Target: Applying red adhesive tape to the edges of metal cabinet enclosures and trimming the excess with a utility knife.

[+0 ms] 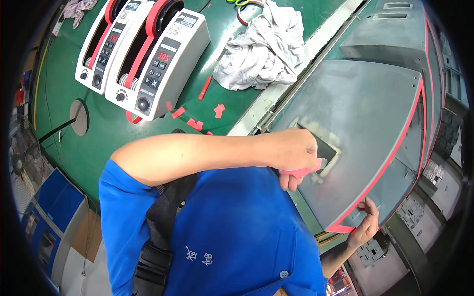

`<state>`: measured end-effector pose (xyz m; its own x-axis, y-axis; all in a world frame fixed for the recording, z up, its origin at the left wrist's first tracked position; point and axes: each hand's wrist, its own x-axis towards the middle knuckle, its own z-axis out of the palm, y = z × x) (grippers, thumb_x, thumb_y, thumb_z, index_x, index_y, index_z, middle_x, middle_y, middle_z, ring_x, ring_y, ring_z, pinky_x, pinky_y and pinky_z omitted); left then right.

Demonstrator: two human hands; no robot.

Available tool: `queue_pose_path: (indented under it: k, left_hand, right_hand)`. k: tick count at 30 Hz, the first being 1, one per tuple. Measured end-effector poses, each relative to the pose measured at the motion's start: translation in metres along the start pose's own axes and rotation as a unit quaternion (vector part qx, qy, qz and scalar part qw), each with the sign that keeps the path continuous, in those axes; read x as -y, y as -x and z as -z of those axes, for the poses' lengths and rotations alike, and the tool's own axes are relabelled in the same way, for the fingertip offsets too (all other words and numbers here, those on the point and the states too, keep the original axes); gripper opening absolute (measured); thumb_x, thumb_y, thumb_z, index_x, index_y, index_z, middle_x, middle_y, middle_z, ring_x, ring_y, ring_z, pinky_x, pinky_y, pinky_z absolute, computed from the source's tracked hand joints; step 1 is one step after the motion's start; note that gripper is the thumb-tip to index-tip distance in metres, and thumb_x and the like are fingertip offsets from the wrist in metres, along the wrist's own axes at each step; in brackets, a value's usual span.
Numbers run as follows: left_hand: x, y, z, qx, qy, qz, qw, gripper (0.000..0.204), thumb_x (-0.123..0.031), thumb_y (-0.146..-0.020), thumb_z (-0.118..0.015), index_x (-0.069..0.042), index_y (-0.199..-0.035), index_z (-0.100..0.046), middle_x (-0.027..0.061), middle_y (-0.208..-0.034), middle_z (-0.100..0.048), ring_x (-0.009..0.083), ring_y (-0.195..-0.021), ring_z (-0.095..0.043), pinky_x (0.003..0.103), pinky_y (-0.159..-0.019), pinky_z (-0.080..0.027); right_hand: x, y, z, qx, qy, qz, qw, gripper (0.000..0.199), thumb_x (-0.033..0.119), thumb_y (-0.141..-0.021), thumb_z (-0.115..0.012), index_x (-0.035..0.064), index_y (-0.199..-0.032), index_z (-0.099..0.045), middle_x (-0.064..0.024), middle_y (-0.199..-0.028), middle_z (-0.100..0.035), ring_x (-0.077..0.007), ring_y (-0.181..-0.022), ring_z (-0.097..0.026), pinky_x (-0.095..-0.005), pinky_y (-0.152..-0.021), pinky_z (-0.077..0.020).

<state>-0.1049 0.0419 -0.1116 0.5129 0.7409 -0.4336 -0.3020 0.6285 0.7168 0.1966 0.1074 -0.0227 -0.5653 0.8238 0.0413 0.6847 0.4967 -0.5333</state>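
My left arm reaches across to the right, over a grey panel (365, 108) edged in red tape. My left hand (295, 153) is closed on a folded pink sheet (302, 172), held at the rim of a rectangular cutout (323, 150). Pale, yellowish patches surround this opening, and the hand covers part of it. At the panel's near right corner, my right hand (365, 224) curls its fingers round the red-taped edge. Some of that hand's grip is hidden.
Two white tape dispensers (168, 64) loaded with red tape stand on the green table (197, 113). Red tape scraps (195, 124), a red pen-like tool (205, 89) and a crumpled white cloth (261, 47) lie nearby. Another grey housing (385, 37) sits beyond the panel.
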Motion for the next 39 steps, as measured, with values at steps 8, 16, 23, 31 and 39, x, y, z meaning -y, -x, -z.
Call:
queue_pose_path:
  k: [8, 16, 23, 31, 39]
  left_hand:
    - [-0.009, -0.004, -0.001, 0.011, -0.068, 0.008, 0.998, 0.027, -0.018, -0.08, -0.046, 0.004, -0.066, -0.054, 0.01, -0.055, -0.057, 0.0138, -0.041, -0.051, 0.028, -0.039, -0.038]
    - [-0.01, -0.006, -0.002, 0.029, -0.121, -0.011, 0.992, 0.026, -0.017, -0.077, -0.046, 0.002, -0.063, -0.056, 0.0095, -0.054, -0.057, 0.0135, -0.043, -0.051, 0.028, -0.044, -0.041]
    - [-0.016, -0.01, 0.001, 0.014, -0.131, -0.01, 0.991, 0.024, -0.017, -0.075, -0.046, 0.002, -0.063, -0.057, 0.009, -0.053, -0.056, 0.0128, -0.042, -0.05, 0.029, -0.043, -0.039]
    - [-0.018, -0.012, 0.002, 0.055, -0.158, 0.006, 0.986, 0.025, -0.014, -0.076, -0.044, 0.002, -0.059, -0.054, 0.0102, -0.052, -0.055, 0.0155, -0.042, -0.052, 0.03, -0.045, -0.041]
    - [-0.018, -0.013, 0.0, 0.08, -0.212, -0.02, 0.974, 0.026, -0.011, -0.076, -0.041, 0.004, -0.057, -0.051, 0.0111, -0.05, -0.055, 0.0189, -0.043, -0.054, 0.032, -0.047, -0.045]
  right_hand:
    - [-0.002, 0.001, 0.001, 0.0, -0.003, -0.005, 1.0, 0.039, 0.024, -0.092, -0.037, -0.0095, -0.102, -0.056, -0.0162, -0.081, -0.06, -0.0207, -0.076, -0.058, -0.0307, -0.069, -0.0458]
    - [-0.001, 0.002, 0.0, -0.004, 0.004, -0.003, 1.0, 0.04, 0.024, -0.092, -0.037, -0.0094, -0.101, -0.056, -0.0158, -0.08, -0.061, -0.0205, -0.075, -0.058, -0.0306, -0.069, -0.046]
    - [-0.001, 0.001, 0.0, -0.004, 0.0, 0.003, 1.0, 0.039, 0.024, -0.092, -0.037, -0.0091, -0.101, -0.056, -0.0159, -0.081, -0.061, -0.0205, -0.075, -0.058, -0.0302, -0.069, -0.0461]
    - [0.001, -0.001, -0.001, 0.002, 0.006, 0.002, 1.0, 0.037, 0.022, -0.091, -0.039, -0.0091, -0.101, -0.056, -0.016, -0.081, -0.061, -0.0205, -0.074, -0.059, -0.0299, -0.068, -0.0463]
    - [0.003, -0.003, -0.001, 0.037, 0.011, -0.005, 0.999, 0.035, 0.019, -0.093, -0.036, -0.009, -0.102, -0.055, -0.0127, -0.087, -0.059, -0.0172, -0.076, -0.054, -0.028, -0.068, -0.0431]
